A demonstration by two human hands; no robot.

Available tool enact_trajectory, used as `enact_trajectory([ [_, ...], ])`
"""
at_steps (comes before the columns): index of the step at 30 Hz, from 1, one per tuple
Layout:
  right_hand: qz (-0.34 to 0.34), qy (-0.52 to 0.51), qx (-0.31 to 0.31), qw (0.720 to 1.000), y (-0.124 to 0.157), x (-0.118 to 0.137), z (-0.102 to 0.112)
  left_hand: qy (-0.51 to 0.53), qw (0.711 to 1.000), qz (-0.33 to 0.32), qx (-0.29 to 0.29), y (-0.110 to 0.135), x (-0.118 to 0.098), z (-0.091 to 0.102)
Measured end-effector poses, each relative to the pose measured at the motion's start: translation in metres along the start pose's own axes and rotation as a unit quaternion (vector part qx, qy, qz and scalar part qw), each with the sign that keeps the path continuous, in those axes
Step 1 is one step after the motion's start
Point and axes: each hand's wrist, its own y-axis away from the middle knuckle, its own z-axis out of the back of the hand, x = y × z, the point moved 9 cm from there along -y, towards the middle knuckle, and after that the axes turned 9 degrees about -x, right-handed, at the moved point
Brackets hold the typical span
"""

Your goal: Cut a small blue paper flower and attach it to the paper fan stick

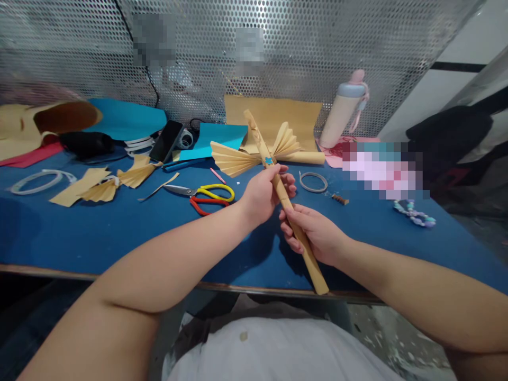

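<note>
A long rolled tube of tan paper (313, 264) slants across the middle, its lower end near the table's front edge. My left hand (265, 194) is wrapped round it at mid-length. Lower down, my right hand (313, 230) grips the same tube, thumb on top. Above my left hand, a small blue piece (269, 160) sits on the tube. Pleated paper fans spread on either side there, a left fan (232, 159) and a right fan (286, 142); how they join the tube is hidden. Scissors (198, 193) with yellow and red handles lie left of my left hand.
Folded paper scraps (99, 188), a clear tube coil (35, 182) and a phone (169, 140) lie leftward. Behind are blue paper (220, 138) and a tan sheet (273, 114). To the right are a wire ring (313, 182), a bottle (342, 116) and a beaded bracelet (415, 214).
</note>
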Motion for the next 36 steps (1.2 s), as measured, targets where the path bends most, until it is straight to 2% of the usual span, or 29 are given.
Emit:
enact_trajectory([
  [2,-0.023,-0.007,0.02,1.0,0.001,0.0,-0.002,-0.003,1.0,0.003,0.01,0.001,0.0,-0.001],
  [6,-0.088,-0.061,0.109,0.988,0.007,0.002,-0.015,-0.008,0.999,0.004,0.046,0.006,-0.001,-0.008],
  [8,-0.093,-0.08,0.132,0.984,0.009,0.005,-0.018,-0.007,0.998,-0.003,0.056,0.008,-0.002,-0.011],
  [16,-0.02,-0.024,0.065,0.997,0.003,0.006,-0.008,-0.006,0.999,-0.01,0.052,0.008,-0.006,-0.01],
  [21,0.027,-0.01,0.043,0.999,0.001,0.008,-0.005,-0.011,0.998,-0.022,0.056,0.011,-0.008,-0.012],
  [25,0.038,-0.001,0.024,0.999,0.001,0.008,-0.002,-0.012,0.998,-0.035,0.042,0.008,-0.008,-0.009],
  [30,0.008,0.021,0.023,0.999,0.002,0.001,-0.003,0.012,0.997,-0.07,-0.002,-0.001,-0.014,0.0],
  [36,0.023,-0.008,0.016,1.0,-0.001,0.0,0.0,-0.019,0.997,-0.067,0.015,0.015,0.005,-0.009],
])
